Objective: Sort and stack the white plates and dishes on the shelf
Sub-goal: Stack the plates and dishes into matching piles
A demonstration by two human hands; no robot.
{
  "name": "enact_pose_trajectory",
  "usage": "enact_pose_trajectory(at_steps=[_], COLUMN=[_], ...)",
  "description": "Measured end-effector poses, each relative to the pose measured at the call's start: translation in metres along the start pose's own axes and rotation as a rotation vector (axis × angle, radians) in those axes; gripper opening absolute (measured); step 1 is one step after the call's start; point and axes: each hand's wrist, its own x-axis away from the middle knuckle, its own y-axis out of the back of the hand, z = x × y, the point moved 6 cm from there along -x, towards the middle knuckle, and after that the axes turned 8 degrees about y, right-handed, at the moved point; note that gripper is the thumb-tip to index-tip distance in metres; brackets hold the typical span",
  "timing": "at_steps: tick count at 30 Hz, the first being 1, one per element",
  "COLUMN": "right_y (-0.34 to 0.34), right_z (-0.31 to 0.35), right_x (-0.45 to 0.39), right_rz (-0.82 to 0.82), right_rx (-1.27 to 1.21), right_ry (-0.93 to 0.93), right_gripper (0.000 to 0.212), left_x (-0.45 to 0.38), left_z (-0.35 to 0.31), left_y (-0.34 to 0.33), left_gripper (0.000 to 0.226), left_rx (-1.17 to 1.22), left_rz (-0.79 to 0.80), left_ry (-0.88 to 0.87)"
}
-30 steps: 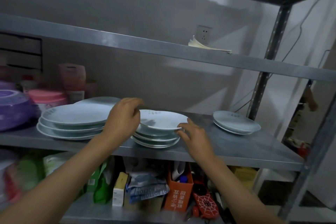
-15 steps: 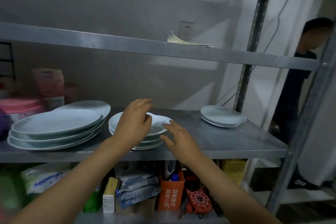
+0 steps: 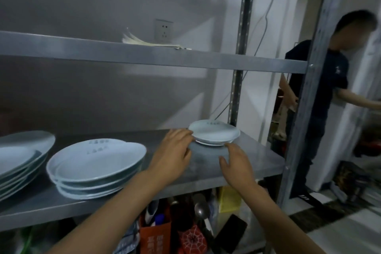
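Here, a brushed steel shelf [image 3: 243, 161] was seen against a grey wall, a wall socket [image 3: 164, 30] above it. A small stack of glossy white dishes [image 3: 214, 133] was set near the right post. The left hand [image 3: 175, 155] was laid against its rim, fingers relaxed; the right hand [image 3: 237, 164] was held unclenched just beside it. Two larger plate stacks [image 3: 97, 166] were set leftward.

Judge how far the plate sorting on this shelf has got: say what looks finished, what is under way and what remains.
Done: two stacks stand on the shelf, the large plates at far left and the middle stack. Under way: the left hand touches the rim of the small dishes near the right post, and the right hand reaches in open below them; neither grips yet. Left: the small dishes, and probably squaring the middle stack, whose plates sit offset.
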Motion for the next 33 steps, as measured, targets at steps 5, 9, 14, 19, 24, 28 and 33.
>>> enact_pose_trajectory(at_steps=[5,9,14,19,24,28,33], right_y=[-0.009,-0.016,-0.025,-0.026,-0.021,-0.015,0.012], right_z=[-0.044,-0.057,-0.061,-0.066,-0.066,-0.063,-0.038], right_x=[-0.018,-0.031,-0.034,-0.029,-0.025,-0.020,-0.019], right_rz=[0.001,-0.067,-0.149,-0.208,-0.287,-0.276,-0.274], right_rx=[0.064,0.101,0.113,0.025,-0.011,0.035,0.092], right_ry=[-0.064,-0.064,-0.056,-0.034,-0.036,-0.091,0.024], right_gripper=[0.044,0.044,0.051,0.049,0.043,0.047,0.059], left_x=[-0.037,-0.063,-0.091,-0.098,-0.096,-0.093,-0.083], left_z=[-0.011,-0.001,0.025,0.024,0.022,0.012,0.013], left_y=[-0.058,-0.107,-0.151,-0.165,-0.163,-0.142,-0.090], left_gripper=[0.039,0.047,0.051,0.015,0.016,0.016,0.023], left_rx=[-0.016,-0.106,-0.204,-0.157,-0.004,-0.018,-0.052], left_rz=[0.082,0.217,0.370,0.259,0.193,0.146,0.108], left_ry=[-0.001,0.048,0.167,0.200,0.250,0.148,0.059])
